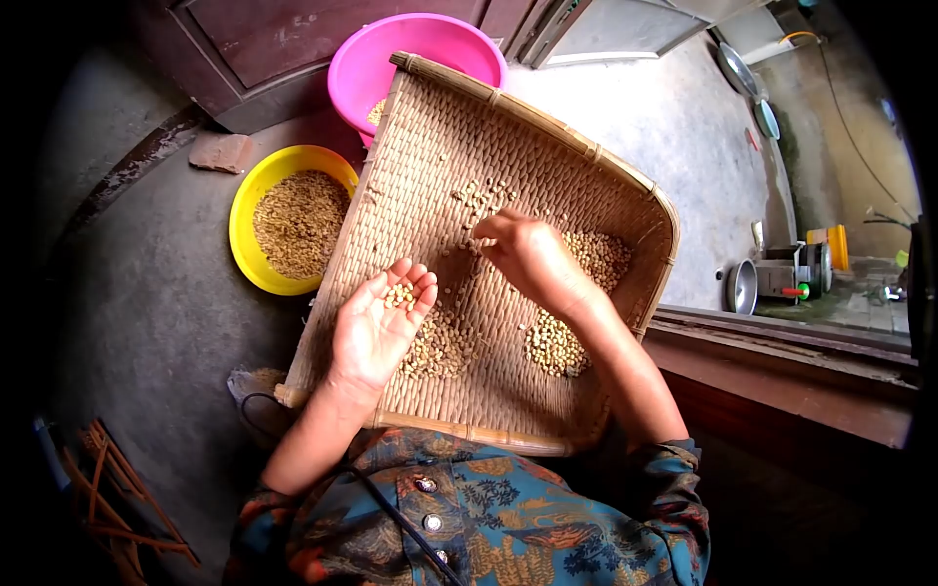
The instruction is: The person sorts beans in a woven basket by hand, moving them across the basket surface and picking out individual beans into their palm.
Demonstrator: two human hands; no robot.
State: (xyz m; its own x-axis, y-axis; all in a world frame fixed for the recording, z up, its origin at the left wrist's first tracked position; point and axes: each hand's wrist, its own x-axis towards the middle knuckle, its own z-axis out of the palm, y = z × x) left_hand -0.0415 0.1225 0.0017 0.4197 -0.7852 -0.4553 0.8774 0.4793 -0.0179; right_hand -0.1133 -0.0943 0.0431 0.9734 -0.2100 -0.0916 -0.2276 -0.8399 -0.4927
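Note:
A woven bamboo winnowing basket [420, 146] lies in front of my body, with small pale yellow beans [554, 344] spread in several loose groups on it. My left hand [376, 317] is palm up and cupped over the left part of the basket, holding a small handful of the beans [399, 295]. My right hand [528, 252] reaches over the middle, back upward, its fingers pinched together close to a scatter of beans [482, 198]. Whatever sits between those fingertips is hidden. Below my left hand is another group of beans [437, 344].
A yellow basin [244, 234] filled with brownish grains or beans stands on the floor at left. Behind the basket is a pink tub [430, 29] with some beans inside. A brick piece [221, 152] lies by the door. At right are a door sill [782, 376] and a metal bowl [743, 287].

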